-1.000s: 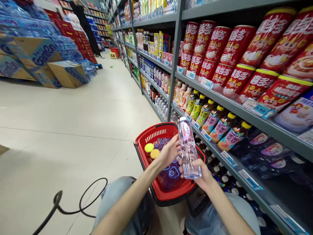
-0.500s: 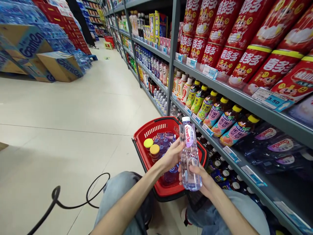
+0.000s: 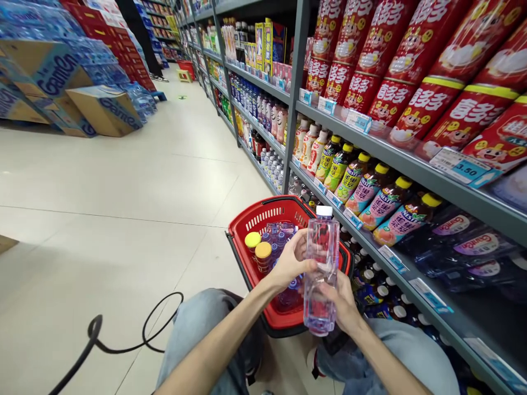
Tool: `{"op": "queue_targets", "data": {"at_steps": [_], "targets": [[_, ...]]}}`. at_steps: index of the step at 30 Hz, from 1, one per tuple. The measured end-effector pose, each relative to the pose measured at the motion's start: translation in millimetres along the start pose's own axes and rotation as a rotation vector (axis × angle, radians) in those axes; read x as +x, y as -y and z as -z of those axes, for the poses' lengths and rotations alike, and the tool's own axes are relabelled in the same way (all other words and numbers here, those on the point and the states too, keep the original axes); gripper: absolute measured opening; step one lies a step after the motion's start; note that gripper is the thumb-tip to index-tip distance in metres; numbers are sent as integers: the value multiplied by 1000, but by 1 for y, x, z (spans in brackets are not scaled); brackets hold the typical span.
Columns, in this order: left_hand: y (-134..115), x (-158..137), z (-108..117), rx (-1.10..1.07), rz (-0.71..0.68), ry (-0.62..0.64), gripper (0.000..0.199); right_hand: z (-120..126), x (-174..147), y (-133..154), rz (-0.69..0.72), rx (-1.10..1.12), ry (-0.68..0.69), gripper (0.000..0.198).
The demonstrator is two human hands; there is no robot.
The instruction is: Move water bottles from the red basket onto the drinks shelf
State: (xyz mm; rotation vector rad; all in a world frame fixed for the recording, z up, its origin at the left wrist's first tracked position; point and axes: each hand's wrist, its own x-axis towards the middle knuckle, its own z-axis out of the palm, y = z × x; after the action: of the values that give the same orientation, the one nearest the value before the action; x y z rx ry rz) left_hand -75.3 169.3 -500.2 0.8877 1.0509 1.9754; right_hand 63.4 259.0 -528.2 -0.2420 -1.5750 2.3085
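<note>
Both my hands hold one clear water bottle (image 3: 323, 247) with a white cap, nearly upright above the basket's near right side. My left hand (image 3: 291, 262) grips its middle from the left, thumb across the front. Lower down, my right hand (image 3: 345, 305) wraps it from the right. A clear side without a label faces me. Below lies a red shopping basket (image 3: 272, 322) between my knees. Inside it are two jars, one with a yellow lid (image 3: 252, 240) and one with an orange lid (image 3: 263, 250), and several small bottles (image 3: 280, 237), partly covered by my left hand.
Shelves to my right carry tea bottles (image 3: 373, 195), red cans (image 3: 401, 104) and dark-looking Ganten bottles (image 3: 473, 244) lying down. Cartons (image 3: 105, 109) and stacked water packs stand far left. A black cable (image 3: 95, 332) loops over the floor by my left knee.
The bottle has been turned in my hands, so its Ganten label no longer faces me. It has moved slightly right and down. My left hand has shifted lower along it.
</note>
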Motion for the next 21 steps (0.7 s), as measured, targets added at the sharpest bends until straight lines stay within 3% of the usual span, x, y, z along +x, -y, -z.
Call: {"op": "queue_targets", "data": {"at_steps": [4,7,9,14,18,21], "targets": [[-4,-1,-3,-109,-23,15,83,4,4,0,-221,441,365,73],[-3,0,-3,-130,-30,9,79,8,7,-3,-242,715,625,72],[-1,0,-2,-113,-32,19,79,10,8,-6,-213,789,664,68],[0,-1,1,-63,-47,26,76,12,7,-1,-208,591,504,67],[-2,-3,-5,114,-67,-50,51,16,9,23,-40,248,248,60],[2,-8,-14,163,22,2,59,21,12,42,133,68,61,57]]}}
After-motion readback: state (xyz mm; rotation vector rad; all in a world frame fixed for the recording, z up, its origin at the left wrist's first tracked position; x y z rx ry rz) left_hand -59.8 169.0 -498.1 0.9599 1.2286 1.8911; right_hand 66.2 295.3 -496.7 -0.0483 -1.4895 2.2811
